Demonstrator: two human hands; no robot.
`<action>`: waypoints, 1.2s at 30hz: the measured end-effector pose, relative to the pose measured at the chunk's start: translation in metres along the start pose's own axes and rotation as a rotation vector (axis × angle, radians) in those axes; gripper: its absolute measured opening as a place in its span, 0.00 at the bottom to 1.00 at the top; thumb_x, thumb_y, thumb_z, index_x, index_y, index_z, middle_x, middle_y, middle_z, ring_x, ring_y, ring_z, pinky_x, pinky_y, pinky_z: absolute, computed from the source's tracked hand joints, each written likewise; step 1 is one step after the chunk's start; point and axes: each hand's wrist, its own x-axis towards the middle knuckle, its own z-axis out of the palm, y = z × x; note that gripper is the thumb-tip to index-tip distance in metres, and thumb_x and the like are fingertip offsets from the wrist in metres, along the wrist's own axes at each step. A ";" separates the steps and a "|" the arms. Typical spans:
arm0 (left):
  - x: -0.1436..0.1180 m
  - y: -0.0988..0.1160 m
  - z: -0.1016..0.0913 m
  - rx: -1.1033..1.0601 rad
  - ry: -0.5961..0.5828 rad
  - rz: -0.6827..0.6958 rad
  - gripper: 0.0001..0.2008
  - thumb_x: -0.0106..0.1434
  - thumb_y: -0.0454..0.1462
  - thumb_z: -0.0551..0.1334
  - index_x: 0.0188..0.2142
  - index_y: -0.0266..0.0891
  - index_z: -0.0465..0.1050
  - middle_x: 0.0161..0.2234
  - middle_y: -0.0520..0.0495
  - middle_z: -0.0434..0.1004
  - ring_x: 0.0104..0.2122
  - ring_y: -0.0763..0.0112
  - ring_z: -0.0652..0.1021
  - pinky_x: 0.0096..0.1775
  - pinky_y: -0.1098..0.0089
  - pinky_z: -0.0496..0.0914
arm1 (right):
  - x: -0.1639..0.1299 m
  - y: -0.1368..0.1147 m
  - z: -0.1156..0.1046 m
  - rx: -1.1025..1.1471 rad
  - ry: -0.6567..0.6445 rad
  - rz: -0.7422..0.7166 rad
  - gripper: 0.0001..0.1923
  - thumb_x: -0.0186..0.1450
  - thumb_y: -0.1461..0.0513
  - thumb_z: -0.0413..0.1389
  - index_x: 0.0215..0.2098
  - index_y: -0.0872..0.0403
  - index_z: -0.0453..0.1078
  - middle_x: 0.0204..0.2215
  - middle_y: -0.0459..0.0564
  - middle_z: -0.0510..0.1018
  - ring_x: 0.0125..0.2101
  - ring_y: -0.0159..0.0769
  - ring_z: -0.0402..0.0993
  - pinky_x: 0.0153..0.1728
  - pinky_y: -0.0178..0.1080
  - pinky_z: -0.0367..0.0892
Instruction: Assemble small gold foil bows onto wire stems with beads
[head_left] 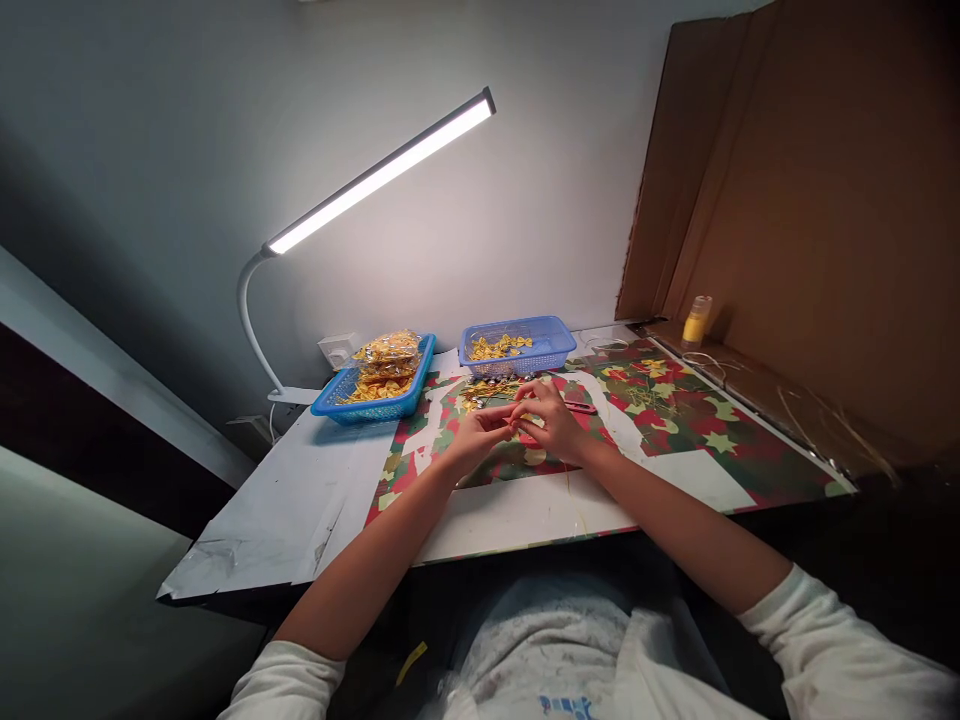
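Grip: both hands meet at the middle of the table; fingertips pinch a small yellow piece (pixel 529 419) between them, mostly hidden, so its exact kind cannot be told.
Left hand (pixel 480 435): fingers curled, tips pointing right, touching the right hand's fingers.
Right hand (pixel 553 420): fingers bent down over the piece, wrist resting on the patterned sheet (pixel 675 420).
Patterned sheet: red, green and yellow, with stars; covers the right part of the white table (pixel 300 500).
Loose pile (pixel 491 392): gold bits and thin wires, just beyond the hands.
Left basket (pixel 375 385): blue, holds bagged yellow bows.
Right basket (pixel 517 345): blue, holds loose yellow bows.
Desk lamp (pixel 382 170): lit bar above the baskets.
Yellow bottle (pixel 697 322): stands at the cardboard wall (pixel 810 220), well apart from the hands.
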 end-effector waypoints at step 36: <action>0.007 -0.006 -0.075 1.232 0.266 0.151 0.16 0.55 0.41 0.65 0.42 0.39 0.78 0.42 0.40 0.76 0.44 0.56 0.74 0.47 0.60 0.67 | 0.017 0.020 -0.036 1.002 0.331 0.607 0.21 0.44 0.49 0.69 0.28 0.53 0.71 0.18 0.39 0.72 0.21 0.25 0.69 0.25 0.32 0.68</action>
